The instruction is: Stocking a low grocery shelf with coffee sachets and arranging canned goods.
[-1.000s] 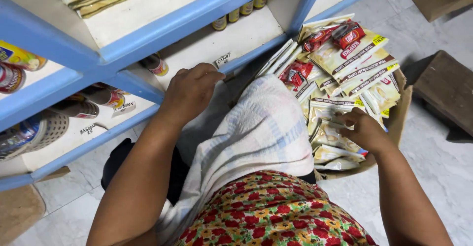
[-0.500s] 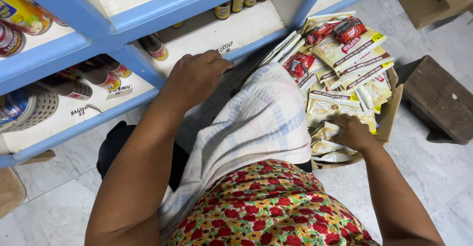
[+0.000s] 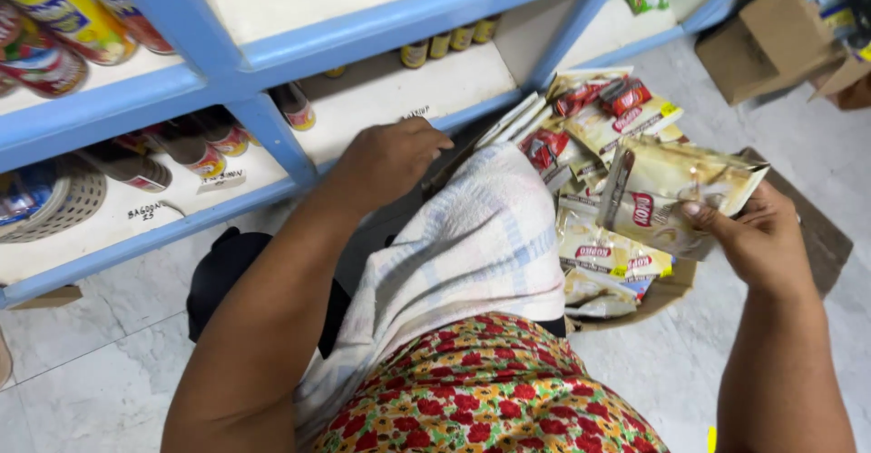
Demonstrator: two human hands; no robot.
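My right hand (image 3: 760, 240) grips a cream-coloured sachet packet (image 3: 667, 190), lifted a little above a cardboard box (image 3: 821, 226) filled with several similar cream and red packets (image 3: 603, 117). My left hand (image 3: 388, 158) is curled at the front edge of the lowest blue shelf (image 3: 181, 226), over my knee, and I cannot see anything in it. A pale checked cloth (image 3: 472, 253) lies over my lap above a red floral garment (image 3: 481, 389).
White shelves with blue frames hold bottles (image 3: 186, 149), cans (image 3: 77, 22) and small jars (image 3: 449, 47). A woven basket (image 3: 45, 204) sits at the left. Other cardboard boxes (image 3: 767, 40) stand at the top right on the pale tiled floor (image 3: 91, 362).
My right hand has taken a packet out of the box and raised it. The view has shifted left and down; my left hand stays at the shelf edge.
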